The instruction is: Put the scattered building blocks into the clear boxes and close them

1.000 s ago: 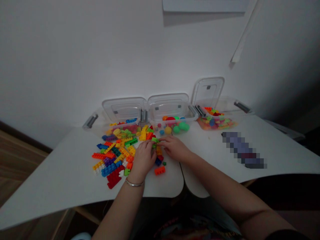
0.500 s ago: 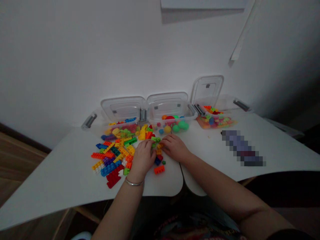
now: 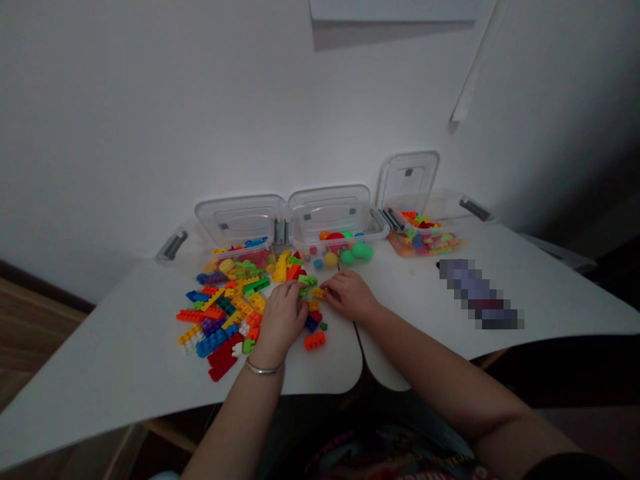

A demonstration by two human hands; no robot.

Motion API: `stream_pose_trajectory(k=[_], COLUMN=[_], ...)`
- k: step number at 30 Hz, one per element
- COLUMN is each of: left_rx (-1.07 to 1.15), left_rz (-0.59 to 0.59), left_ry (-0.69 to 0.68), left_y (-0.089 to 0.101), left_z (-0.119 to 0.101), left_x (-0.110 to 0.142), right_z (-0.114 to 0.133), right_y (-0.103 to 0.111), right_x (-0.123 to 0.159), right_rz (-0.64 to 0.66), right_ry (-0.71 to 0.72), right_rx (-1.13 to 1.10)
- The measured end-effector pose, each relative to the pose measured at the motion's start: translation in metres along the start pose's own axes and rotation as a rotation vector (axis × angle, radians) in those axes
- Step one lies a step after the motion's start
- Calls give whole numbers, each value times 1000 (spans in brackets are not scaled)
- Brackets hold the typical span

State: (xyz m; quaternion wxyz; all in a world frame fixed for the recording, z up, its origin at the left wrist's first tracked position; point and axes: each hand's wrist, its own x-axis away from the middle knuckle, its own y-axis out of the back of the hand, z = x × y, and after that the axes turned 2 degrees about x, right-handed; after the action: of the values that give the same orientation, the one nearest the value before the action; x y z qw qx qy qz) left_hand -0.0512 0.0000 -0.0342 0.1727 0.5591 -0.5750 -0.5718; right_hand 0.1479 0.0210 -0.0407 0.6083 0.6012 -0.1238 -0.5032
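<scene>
Over the white desk, the left hand curls its fingers round a light-green plastic brick, while the right hand pinches a small yellow plastic brick just beside it.

A light green brick, studded, sits at the fingertips of the left hand, partly hidden by them. Just beside it, a small yellow brick is pinched at its side by the right hand. Both are over the left desk, near its right edge. Nearer the front edge lie a dark blue brick, a small dark green piece and an orange brick, its long side roughly along that edge.
</scene>
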Motion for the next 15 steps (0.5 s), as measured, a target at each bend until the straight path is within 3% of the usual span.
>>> stream_pose_trajectory(k=[10,12,15], left_rx=[18,20,22], left_rz=[3,-2,-5], left_ry=[-11,-14,-12], left_y=[-1,-1,-1], left_z=[1,2,2], left_x=[-1,0,0], right_z=[3,2,-4], right_y=[-7,-1,20], right_x=[1,1,0], right_rz=[9,-77,-322], right_ry=[-36,-56,-12], right_rx=[40,-11,-94])
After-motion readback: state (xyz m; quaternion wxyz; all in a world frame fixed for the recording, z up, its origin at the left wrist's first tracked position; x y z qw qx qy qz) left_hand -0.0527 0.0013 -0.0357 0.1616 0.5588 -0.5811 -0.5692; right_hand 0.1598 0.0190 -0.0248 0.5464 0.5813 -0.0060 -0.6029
